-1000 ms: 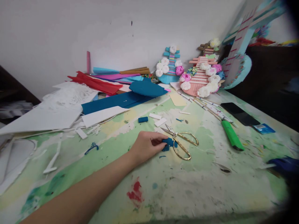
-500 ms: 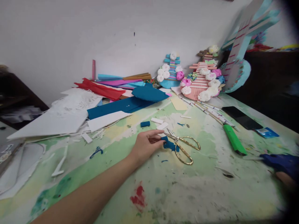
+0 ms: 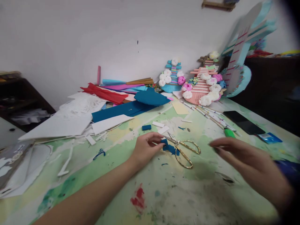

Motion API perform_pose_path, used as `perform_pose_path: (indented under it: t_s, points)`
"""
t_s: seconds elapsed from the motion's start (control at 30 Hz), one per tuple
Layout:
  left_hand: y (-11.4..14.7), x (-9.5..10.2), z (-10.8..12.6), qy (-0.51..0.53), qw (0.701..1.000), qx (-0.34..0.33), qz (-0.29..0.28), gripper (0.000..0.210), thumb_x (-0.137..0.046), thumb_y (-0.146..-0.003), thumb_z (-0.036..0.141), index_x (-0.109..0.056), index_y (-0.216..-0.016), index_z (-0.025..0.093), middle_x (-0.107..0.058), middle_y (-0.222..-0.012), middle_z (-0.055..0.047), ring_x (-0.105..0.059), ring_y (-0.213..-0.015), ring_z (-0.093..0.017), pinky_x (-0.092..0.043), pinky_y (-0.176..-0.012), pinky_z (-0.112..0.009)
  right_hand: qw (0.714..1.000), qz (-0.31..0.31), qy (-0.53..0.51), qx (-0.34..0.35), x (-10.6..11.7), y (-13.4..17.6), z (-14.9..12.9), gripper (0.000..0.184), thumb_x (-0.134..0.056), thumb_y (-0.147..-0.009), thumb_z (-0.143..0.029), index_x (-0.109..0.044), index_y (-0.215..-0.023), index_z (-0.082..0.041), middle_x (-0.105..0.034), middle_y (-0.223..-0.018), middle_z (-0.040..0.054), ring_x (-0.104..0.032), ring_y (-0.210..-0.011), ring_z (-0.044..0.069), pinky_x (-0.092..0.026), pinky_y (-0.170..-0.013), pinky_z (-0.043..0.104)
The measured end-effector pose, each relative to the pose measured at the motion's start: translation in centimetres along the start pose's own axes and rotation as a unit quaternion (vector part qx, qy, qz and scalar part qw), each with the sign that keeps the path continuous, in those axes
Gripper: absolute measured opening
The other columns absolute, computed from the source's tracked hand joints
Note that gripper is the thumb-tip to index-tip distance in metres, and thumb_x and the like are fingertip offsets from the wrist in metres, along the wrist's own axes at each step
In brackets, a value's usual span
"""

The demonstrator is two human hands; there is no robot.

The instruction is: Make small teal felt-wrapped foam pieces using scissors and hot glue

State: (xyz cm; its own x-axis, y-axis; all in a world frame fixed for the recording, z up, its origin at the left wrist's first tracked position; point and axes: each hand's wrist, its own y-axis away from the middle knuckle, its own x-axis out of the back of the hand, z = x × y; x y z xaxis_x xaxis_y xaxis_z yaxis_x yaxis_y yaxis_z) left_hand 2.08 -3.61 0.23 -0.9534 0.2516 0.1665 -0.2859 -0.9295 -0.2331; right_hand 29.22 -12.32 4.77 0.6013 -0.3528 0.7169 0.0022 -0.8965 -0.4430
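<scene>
My left hand (image 3: 145, 148) rests on the table, thumb and fingertips closed at the edge of a small blue paper piece (image 3: 170, 148). Just beyond lie gold-handled scissors (image 3: 179, 143), blades slightly apart, tips close to my index finger. My right hand (image 3: 248, 168), blurred, hovers over the right side of the table with its fingers stretched out and nothing in them. Behind its wrist shows part of a dark blue tool (image 3: 287, 168) that looks like a glue gun. A rolled blue piece (image 3: 146, 127) and white strips (image 3: 163, 129) lie beyond my left hand.
Blue sheets (image 3: 112, 112), red crepe paper (image 3: 105, 93) and white foam board (image 3: 58, 125) pile up at the back left. Flower-decorated guitar models (image 3: 171, 78) lean on the wall. At right lie a phone (image 3: 243, 122), a green cutter (image 3: 229, 133) and thin rods (image 3: 217, 120).
My right hand has come away from the blue tool and moved left into view, now covering most of the green cutter. My left hand stays at the blue piece. The view has tilted slightly.
</scene>
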Motion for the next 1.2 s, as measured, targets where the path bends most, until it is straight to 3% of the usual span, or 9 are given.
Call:
perform_pose_path:
  t_s: [0.17, 0.27, 0.43, 0.67, 0.8, 1.07, 1.2]
  points:
    - [0.3, -0.2, 0.2, -0.061, 0.998, -0.026, -0.015, 0.02, -0.069, -0.07, 0.017, -0.056, -0.085, 0.017, -0.069, -0.074, -0.003, -0.069, -0.074, -0.017, -0.055, -0.063, -0.024, 0.968, -0.149, -0.199, -0.029, -8.3, -5.7, -3.9, 0.018, -0.057, -0.082, -0.033, -0.068, -0.083, -0.019, -0.069, -0.084, 0.0058, -0.062, -0.077, 0.019, -0.049, -0.065, 0.03]
    - [0.4, -0.3, 0.0, -0.083, 0.995, -0.034, -0.038, 0.02, -0.065, -0.072, 0.014, -0.053, -0.087, 0.019, -0.07, -0.076, -0.002, -0.069, -0.074, -0.016, -0.055, -0.065, -0.024, 0.94, -0.207, -0.269, -0.039, -10.6, -6.4, -4.3, 0.018, -0.056, -0.083, -0.03, -0.067, -0.078, -0.017, -0.068, -0.077, 0.004, -0.06, -0.072, 0.016, -0.047, -0.064, 0.027]
    - [0.3, -0.4, -0.3, -0.07, 0.996, -0.026, -0.055, 0.013, -0.064, -0.076, 0.018, -0.054, -0.084, 0.019, -0.071, -0.078, -0.001, -0.07, -0.074, -0.015, -0.056, -0.067, -0.025, 0.925, -0.219, -0.305, -0.058, -10.7, -5.4, -3.4, 0.016, -0.057, -0.082, -0.03, -0.066, -0.078, -0.017, -0.064, -0.069, 0.0013, -0.055, -0.061, 0.012, -0.044, -0.056, 0.023]
    - [0.4, -0.2, -0.2, -0.064, 0.995, -0.032, -0.063, 0.008, -0.065, -0.076, 0.021, -0.061, -0.083, 0.017, -0.069, -0.076, -0.002, -0.067, -0.07, -0.013, -0.056, -0.067, -0.024, 0.964, -0.181, -0.194, 0.028, -10.6, -5.0, -3.2, 0.013, -0.054, -0.085, -0.023, -0.065, -0.081, -0.019, -0.064, -0.072, 0.0015, -0.054, -0.063, 0.012, -0.041, -0.057, 0.024]
    - [0.1, 0.0, -0.1, -0.01, 0.997, -0.005, -0.077, 0.011, -0.065, -0.078, 0.026, -0.064, -0.08, 0.015, -0.068, -0.075, -0.003, -0.064, -0.069, -0.013, -0.053, -0.064, -0.022, 0.969, -0.166, -0.175, 0.056, -10.4, -4.7, -3.4, 0.014, -0.053, -0.086, -0.021, -0.066, -0.081, -0.018, -0.065, -0.073, 0.0014, -0.055, -0.064, 0.012, -0.041, -0.058, 0.024]
    - [-0.6, 0.4, -0.2, 0.049, 0.991, 0.07, -0.102, 0.015, -0.066, -0.078, 0.027, -0.067, -0.074, 0.013, -0.069, -0.073, -0.004, -0.064, -0.068, -0.013, -0.052, -0.067, -0.023, 0.967, -0.164, -0.193, 0.04, -10.2, -4.5, -3.5, 0.015, -0.053, -0.086, -0.021, -0.068, -0.081, -0.018, -0.067, -0.074, 0.0018, -0.058, -0.064, 0.012, -0.043, -0.058, 0.024]
    - [-0.5, 0.4, -0.2, 0.059, 0.99, 0.074, -0.105, 0.018, -0.066, -0.078, 0.03, -0.067, -0.076, 0.012, -0.069, -0.073, -0.005, -0.063, -0.068, -0.013, -0.052, -0.067, -0.025, 0.965, -0.168, -0.197, 0.035, -10.3, -4.5, -3.4, 0.015, -0.053, -0.085, -0.019, -0.068, -0.083, -0.018, -0.067, -0.075, 0.0025, -0.058, -0.065, 0.013, -0.043, -0.059, 0.025]
